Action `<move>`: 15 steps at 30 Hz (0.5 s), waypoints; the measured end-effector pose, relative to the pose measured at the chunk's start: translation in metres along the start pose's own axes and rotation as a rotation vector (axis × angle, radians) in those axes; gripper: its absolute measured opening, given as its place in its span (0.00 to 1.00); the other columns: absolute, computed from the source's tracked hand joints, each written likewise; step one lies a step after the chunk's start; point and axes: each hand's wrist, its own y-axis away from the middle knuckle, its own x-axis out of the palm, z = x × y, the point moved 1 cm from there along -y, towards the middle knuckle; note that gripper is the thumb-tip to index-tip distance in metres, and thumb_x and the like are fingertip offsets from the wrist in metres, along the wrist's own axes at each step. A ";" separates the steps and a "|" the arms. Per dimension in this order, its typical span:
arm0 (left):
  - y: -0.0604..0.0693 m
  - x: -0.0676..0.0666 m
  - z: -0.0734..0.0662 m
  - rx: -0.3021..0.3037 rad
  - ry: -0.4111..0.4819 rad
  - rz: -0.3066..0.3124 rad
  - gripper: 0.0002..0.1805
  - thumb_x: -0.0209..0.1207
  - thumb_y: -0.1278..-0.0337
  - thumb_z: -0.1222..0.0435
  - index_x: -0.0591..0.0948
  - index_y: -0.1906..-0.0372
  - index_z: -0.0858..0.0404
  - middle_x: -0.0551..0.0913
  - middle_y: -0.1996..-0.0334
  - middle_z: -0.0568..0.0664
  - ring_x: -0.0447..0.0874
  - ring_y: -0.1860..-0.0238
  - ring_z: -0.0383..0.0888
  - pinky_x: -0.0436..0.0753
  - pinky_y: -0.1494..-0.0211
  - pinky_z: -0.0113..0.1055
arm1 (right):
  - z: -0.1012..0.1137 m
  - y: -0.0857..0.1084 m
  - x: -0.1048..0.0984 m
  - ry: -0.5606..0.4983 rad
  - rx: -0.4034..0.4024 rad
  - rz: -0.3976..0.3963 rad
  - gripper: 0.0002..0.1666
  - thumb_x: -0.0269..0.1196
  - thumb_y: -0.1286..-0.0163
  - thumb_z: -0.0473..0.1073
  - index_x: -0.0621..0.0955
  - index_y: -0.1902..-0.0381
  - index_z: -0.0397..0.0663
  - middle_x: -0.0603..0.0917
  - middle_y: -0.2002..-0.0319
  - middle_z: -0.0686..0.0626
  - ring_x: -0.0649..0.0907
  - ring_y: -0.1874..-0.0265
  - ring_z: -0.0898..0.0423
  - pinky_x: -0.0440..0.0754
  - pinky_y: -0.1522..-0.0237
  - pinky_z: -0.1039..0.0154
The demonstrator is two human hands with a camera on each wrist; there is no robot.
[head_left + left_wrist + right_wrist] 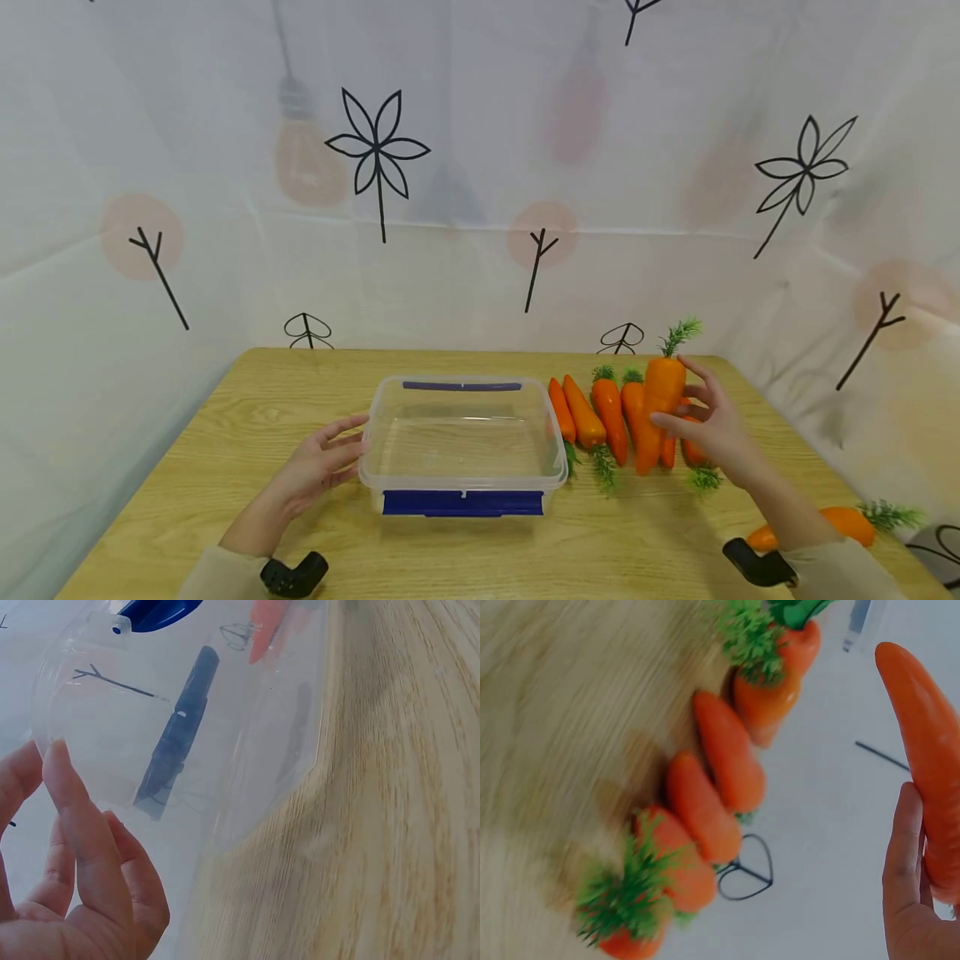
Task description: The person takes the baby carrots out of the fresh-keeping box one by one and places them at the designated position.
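My right hand [716,429] holds a large orange carrot [664,387] upright above other carrots, fingers on its far side and thumb on the near side. Its leafy green top points up. In the right wrist view the held carrot [930,750] fills the right edge, with part of the hand [911,877] below. My left hand [318,467] touches the left rim of a clear plastic container [465,483] with blue clips. In the left wrist view, fingertips of the left hand [97,855] meet the container's rim [45,697]; the other fingers are loosely bent.
Several carrots [609,417] lie in a row on the wooden table [300,383], right of the container, some tops facing away and others facing me. Another carrot [847,525] lies near the right table edge, partly behind my right forearm. A patterned white cloth [465,275] hangs behind.
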 end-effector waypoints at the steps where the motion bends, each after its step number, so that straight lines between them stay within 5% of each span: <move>1: 0.000 0.000 0.000 0.000 0.001 0.000 0.34 0.59 0.40 0.66 0.60 0.32 0.68 0.71 0.43 0.60 0.79 0.55 0.44 0.80 0.59 0.31 | -0.002 0.001 -0.003 0.003 0.004 -0.001 0.49 0.64 0.40 0.30 0.53 0.28 0.57 0.72 0.55 0.54 0.80 0.67 0.61 0.82 0.70 0.61; 8: 0.000 0.001 0.000 -0.001 0.019 -0.006 0.34 0.59 0.40 0.66 0.59 0.32 0.69 0.73 0.45 0.57 0.79 0.55 0.45 0.80 0.59 0.30 | -0.020 0.006 -0.027 0.030 0.051 0.012 0.47 0.62 0.37 0.30 0.52 0.29 0.61 0.73 0.57 0.55 0.81 0.67 0.60 0.82 0.70 0.60; 15: 0.000 0.000 0.001 0.002 0.023 0.006 0.33 0.59 0.40 0.66 0.60 0.32 0.68 0.73 0.45 0.57 0.79 0.55 0.45 0.80 0.59 0.31 | -0.045 0.012 -0.048 0.077 0.166 0.023 0.49 0.62 0.36 0.34 0.47 0.27 0.56 0.71 0.55 0.45 0.81 0.68 0.58 0.82 0.69 0.56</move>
